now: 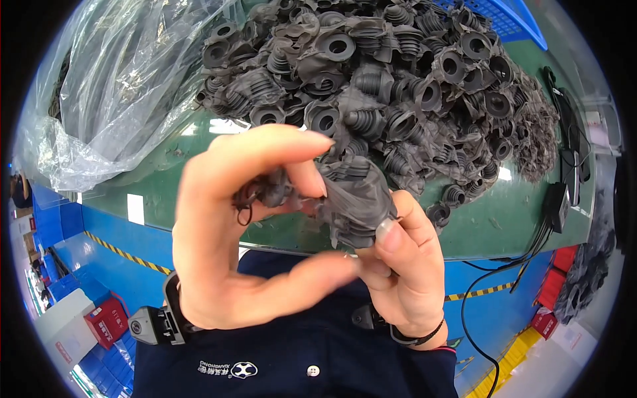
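Observation:
My right hand [411, 278] grips a dark grey rubber bellows boot [358, 202] by its lower end, thumb on the near side. Thin sheets of excess rubber cling around the boot's ribs. To its left, my left hand [209, 232] is curved, with index finger and thumb spread apart; the thumb is slightly blurred. Crumpled dark rubber scraps [269, 189], one with a small loop, are tucked in its bent fingers, which are partly hidden. The left fingertips reach the boot's left side; whether they press on it I cannot tell.
A large heap of similar rubber boots [371, 79] covers the far part of the green table [159, 159]. At left lies a clear plastic bag [119, 93]; a blue crate [511, 23] stands far right. Black cables [541, 242] hang over the right edge beside a black adapter box [556, 205].

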Motion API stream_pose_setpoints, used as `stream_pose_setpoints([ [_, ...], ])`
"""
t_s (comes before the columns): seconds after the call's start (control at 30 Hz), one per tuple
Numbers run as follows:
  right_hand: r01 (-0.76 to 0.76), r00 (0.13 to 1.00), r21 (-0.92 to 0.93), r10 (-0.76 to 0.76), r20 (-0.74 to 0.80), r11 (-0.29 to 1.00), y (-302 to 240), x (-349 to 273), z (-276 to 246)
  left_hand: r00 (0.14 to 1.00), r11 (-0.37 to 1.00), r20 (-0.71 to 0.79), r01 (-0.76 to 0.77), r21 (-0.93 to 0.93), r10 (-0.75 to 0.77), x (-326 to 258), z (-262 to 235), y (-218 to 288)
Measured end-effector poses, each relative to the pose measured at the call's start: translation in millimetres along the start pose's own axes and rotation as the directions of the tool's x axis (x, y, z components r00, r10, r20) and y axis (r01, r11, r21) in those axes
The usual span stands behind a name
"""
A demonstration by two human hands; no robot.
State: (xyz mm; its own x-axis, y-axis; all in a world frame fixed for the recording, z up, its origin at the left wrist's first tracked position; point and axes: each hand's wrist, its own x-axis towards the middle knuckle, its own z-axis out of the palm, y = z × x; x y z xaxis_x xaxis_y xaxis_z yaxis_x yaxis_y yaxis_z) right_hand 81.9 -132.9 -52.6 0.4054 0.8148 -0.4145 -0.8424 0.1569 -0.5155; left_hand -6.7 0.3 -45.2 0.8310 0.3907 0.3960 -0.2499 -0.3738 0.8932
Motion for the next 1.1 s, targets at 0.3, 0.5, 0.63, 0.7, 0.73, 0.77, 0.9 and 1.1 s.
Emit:
stream_pose_setpoints([
  [0.3, 0.102, 0.995, -0.017, -0.101, 0.018, 0.995, 4, 1, -3, 0.985, 0.941, -0.098, 0.163, 0.297, -0.140, 4, 6, 14],
  [0.5, 0.220, 0.975, -0.229, -0.220, 0.026, 0.948, 6, 4, -4, 0.983, 0.804, -0.043, -0.119, 0.583, 0.177, 5, 13, 4],
  [0.63, 0.097, 0.994, -0.040, -0.098, -0.040, 0.995, 3, 4, 1, 0.968, 0.745, -0.048, -0.158, 0.648, 0.247, 6, 17, 3],
  [0.7, 0.121, 0.991, -0.071, -0.124, -0.047, 0.990, 3, 5, 4, 0.956, 0.742, -0.068, -0.174, 0.648, 0.284, 5, 20, 3],
  [0.73, 0.122, 0.991, -0.071, -0.126, -0.048, 0.990, 4, 5, 4, 0.959, 0.777, -0.068, -0.182, 0.603, 0.277, 4, 20, 3],
  [0.77, 0.078, 0.997, 0.037, -0.078, -0.016, 0.996, 5, 5, 2, 0.958, 0.777, -0.067, -0.183, 0.602, 0.277, 7, 17, -1],
  [0.9, -0.128, 0.988, 0.141, 0.114, 0.107, 0.982, 6, 4, 3, 0.922, 0.855, -0.373, 0.107, 0.508, 0.106, 19, -3, -18],
  [1.1, -0.234, 0.946, 0.191, 0.178, 0.271, 0.953, -8, 4, -10, 0.822, 0.551, 0.116, 0.471, -0.689, -0.557, 21, -8, 3],
])
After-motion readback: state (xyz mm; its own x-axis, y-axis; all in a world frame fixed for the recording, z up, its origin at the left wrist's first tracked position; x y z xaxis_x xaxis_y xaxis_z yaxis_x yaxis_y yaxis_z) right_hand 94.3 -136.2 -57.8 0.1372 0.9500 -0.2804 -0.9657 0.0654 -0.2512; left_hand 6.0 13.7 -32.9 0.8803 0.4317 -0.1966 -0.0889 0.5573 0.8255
